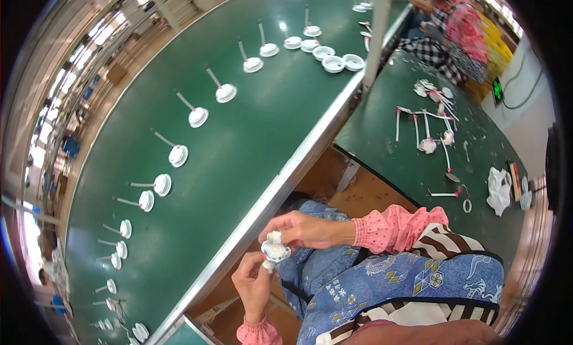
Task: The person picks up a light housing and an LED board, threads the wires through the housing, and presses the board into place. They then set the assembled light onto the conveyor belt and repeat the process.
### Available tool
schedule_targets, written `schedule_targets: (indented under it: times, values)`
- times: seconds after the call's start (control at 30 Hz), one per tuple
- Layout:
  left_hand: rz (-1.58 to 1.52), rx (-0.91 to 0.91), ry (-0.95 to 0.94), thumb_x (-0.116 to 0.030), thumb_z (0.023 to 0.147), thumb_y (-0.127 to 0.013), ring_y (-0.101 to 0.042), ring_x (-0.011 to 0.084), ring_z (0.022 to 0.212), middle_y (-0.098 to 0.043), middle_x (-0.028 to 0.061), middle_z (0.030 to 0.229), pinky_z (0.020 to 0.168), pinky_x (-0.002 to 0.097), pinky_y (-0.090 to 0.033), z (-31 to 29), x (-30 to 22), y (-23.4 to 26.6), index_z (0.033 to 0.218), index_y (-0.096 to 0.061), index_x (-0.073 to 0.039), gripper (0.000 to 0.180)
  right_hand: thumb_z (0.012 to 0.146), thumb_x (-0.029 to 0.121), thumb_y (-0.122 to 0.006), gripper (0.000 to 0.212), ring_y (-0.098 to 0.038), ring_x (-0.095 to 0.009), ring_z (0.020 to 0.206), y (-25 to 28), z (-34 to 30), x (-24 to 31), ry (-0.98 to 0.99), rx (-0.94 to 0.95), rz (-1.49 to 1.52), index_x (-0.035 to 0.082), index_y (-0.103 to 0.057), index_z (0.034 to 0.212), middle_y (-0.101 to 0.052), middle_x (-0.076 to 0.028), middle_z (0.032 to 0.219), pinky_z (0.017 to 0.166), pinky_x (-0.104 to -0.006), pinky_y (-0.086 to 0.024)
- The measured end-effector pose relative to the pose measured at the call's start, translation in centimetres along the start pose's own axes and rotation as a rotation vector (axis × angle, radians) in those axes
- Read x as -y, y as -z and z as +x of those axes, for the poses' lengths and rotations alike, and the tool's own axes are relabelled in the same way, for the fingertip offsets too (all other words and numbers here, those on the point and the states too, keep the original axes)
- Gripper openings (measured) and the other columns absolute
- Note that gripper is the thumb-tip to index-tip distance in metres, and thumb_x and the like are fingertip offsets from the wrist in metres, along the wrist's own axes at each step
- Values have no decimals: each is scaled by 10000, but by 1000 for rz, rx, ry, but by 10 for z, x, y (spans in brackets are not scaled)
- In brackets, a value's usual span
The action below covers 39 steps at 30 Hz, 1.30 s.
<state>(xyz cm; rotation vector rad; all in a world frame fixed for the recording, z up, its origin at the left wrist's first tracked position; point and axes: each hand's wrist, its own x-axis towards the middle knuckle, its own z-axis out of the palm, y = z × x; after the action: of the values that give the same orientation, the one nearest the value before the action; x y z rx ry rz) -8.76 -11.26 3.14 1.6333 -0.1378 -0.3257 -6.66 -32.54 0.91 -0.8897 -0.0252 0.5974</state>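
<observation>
Low in the picture, over my lap, my left hand (253, 282) and my right hand (304, 230) meet at a small round white part (276, 250) with a bumpy or perforated face. The fingers of both hands pinch it from opposite sides. White coverings, seemingly wraps, show at the fingertips against it. A speck of red appears at its left edge, beside my left fingers. Its underside is hidden, and its exact kind is too small to make out. Pink dotted sleeves cover both forearms.
A metal rail (262, 205) edges the long green surface (239, 148), where round white parts (199, 117) with thin stems stand in a curved row. On the green side table (382, 148) lie red-and-white stemmed pieces (427, 125) and crumpled white paper (499, 191). A co-worker (462, 28) sits beyond a post (377, 34).
</observation>
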Motion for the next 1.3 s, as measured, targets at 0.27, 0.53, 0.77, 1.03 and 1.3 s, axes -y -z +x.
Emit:
schedule_targets:
  times: [0.27, 0.53, 0.77, 1.03, 1.3]
  values:
    - [-146, 252, 236, -122, 1005, -622, -560, 81, 571, -691, 89, 758, 521, 204, -419, -1, 7, -15, 1068, -652, 16, 154, 982, 270, -654, 237, -583, -50, 698, 18, -22, -8, -33, 31, -58, 49, -634, 1066, -641, 10, 866, 534, -192, -423]
    - [329, -21, -177, -39, 966, -606, -577, 102, 625, -641, 39, 747, 538, 257, -431, -10, 8, -29, 970, -665, 16, 81, 889, 69, -640, 122, -599, -108, 644, 19, -36, -14, -52, -4, 153, 30, -626, 1004, -641, -41, 832, 515, -236, -435]
    - [690, -57, -511, 9, 868, -579, -531, 251, 559, -536, 130, 690, 528, 341, -411, -11, 19, -37, 845, -619, -1, 47, 884, 60, -650, 124, -506, -76, 575, 20, -35, -30, -136, 190, 244, -7, -623, 984, -610, -25, 798, 469, -223, -333]
    - [285, 173, -182, -61, 967, -565, -533, 60, 587, -611, -1, 728, 527, 223, -403, 5, 0, -42, 1037, -674, -18, 136, 885, -9, -575, 174, -620, -90, 661, 32, -59, 16, 25, -120, -101, 13, -638, 1045, -681, -54, 911, 526, -213, -441]
    - [301, 136, -110, -72, 1001, -573, -479, 49, 628, -568, -24, 703, 559, 230, -387, -18, 13, -11, 980, -699, -17, 139, 941, 79, -662, 129, -620, -87, 653, 37, -50, 6, -45, -80, -9, -6, -621, 1030, -678, -72, 871, 498, -189, -423]
